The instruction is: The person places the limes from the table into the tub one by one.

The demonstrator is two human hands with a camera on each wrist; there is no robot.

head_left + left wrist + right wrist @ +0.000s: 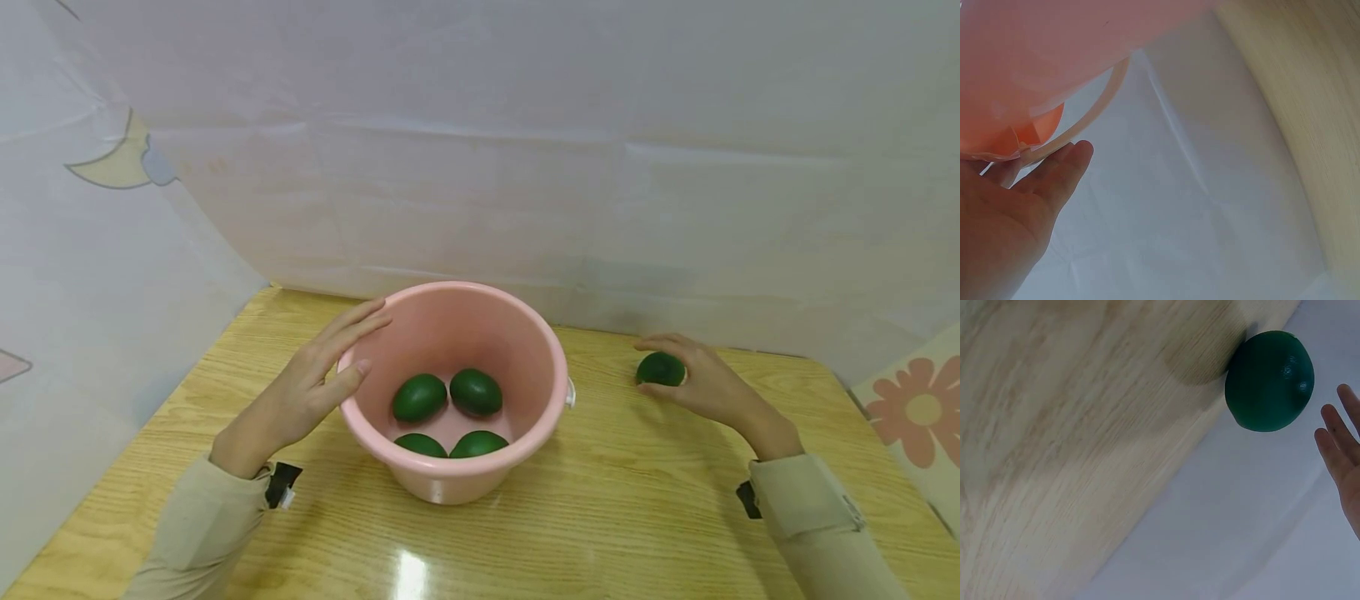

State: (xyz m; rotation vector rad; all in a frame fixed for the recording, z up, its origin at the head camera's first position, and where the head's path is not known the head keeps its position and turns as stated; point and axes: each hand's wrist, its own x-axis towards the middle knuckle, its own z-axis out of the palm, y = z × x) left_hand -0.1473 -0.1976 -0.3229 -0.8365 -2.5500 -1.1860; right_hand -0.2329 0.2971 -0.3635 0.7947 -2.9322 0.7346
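Observation:
A pink bucket (450, 482) stands on the table, with several smooth dark green oval fruits (420, 397), like avocados, lying at its bottom. My left hand (303, 387) is at the bucket's left rim, fingers extended. In the left wrist view, the fingers (1063, 175) of that hand lie by the rim and the pale handle (1100, 103). Over on the right, another green oval fruit (660, 369) rests on the table. My right hand (712, 387) is spread around it, thumb and fingers on either side. A gap shows between the fingers (1338, 434) and this fruit (1269, 381) in the right wrist view.
The wooden table (615, 517) ends at a pale sheet (480, 208) hanging behind it. Another printed sheet (75, 292) hangs along the left side. A white handle joint (571, 393) sticks out at the bucket's right.

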